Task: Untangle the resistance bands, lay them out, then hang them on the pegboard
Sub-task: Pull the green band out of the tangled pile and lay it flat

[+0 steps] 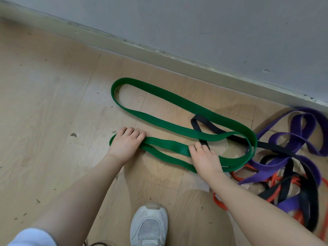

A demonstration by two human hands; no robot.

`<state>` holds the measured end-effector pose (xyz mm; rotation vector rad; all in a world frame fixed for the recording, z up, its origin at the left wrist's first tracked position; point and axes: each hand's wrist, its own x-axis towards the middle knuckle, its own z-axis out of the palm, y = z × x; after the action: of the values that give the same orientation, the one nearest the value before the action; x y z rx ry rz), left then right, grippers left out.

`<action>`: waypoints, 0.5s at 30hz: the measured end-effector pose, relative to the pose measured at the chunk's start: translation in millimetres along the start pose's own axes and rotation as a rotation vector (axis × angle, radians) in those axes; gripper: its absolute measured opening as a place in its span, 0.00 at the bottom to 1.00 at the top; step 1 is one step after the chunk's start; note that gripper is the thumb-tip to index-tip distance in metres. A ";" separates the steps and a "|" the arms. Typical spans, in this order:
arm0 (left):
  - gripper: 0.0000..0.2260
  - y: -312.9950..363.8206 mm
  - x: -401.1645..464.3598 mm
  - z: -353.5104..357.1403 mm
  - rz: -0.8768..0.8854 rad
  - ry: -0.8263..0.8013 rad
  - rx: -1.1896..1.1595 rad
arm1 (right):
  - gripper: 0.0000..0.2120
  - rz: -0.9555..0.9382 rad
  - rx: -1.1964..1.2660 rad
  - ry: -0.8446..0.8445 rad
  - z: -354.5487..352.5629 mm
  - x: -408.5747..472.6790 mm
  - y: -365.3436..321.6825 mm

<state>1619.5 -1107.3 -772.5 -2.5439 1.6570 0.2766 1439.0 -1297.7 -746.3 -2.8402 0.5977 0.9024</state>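
- A person crouches over a light wood-look floor (53, 107), both bare forearms reaching down to a green resistance band (177, 102) spread in long loops across the boards.
- The left hand (126, 142) rests on the band's near-left loop end, fingers curled over the strap and knuckles up; whether the thumb closes under it cannot be told.
- The right hand (204, 156), a thin gold ring (199, 148) on one finger, lies across the two lower runs of the green band, its fingertips bent down onto the strap where a black band (211, 127) crosses; a true grasp cannot be told.
- The green band's far loop curves toward the pale skirting board (159, 54) that runs diagonally along the floor's far edge beneath a grey wall (213, 23).
- The black band passes under the green one and runs right into a tangle near the floor's right edge.
- In that heap a wide purple band (300, 137) coils over thinner orange-red bands (271, 181) and more black strapping, all interlaced.
- A white trainer (149, 226) stands at the near edge between the forearms, with a pale blue garment (30, 237) at the near-left corner.
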 end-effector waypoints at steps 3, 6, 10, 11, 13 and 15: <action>0.16 -2.3 2.8 -4.7 0.010 -0.059 0.039 | 0.20 -0.043 -0.038 -0.009 -8.3 7.1 2.0; 0.13 -10.4 1.9 -6.9 0.014 -0.064 0.065 | 0.17 -0.099 -0.024 -0.014 -17.8 9.8 9.5; 0.14 -18.1 -7.1 1.4 -0.087 -0.141 0.026 | 0.13 -0.147 0.069 -0.145 -15.0 -5.9 13.5; 0.14 -12.9 -7.4 3.6 -0.158 -0.146 0.011 | 0.11 -0.145 0.100 -0.161 -10.8 -8.7 14.0; 0.14 7.4 -0.3 0.1 -0.275 -0.124 -0.016 | 0.14 -0.075 0.216 -0.104 -5.0 -10.9 20.6; 0.20 39.9 12.2 -6.5 -0.231 -0.115 -0.050 | 0.15 0.015 0.298 0.087 -7.0 -12.9 35.3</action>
<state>1588.5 -1135.6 -767.8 -2.6676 1.3178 0.4395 1419.1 -1327.3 -732.5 -2.6188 0.6996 0.6335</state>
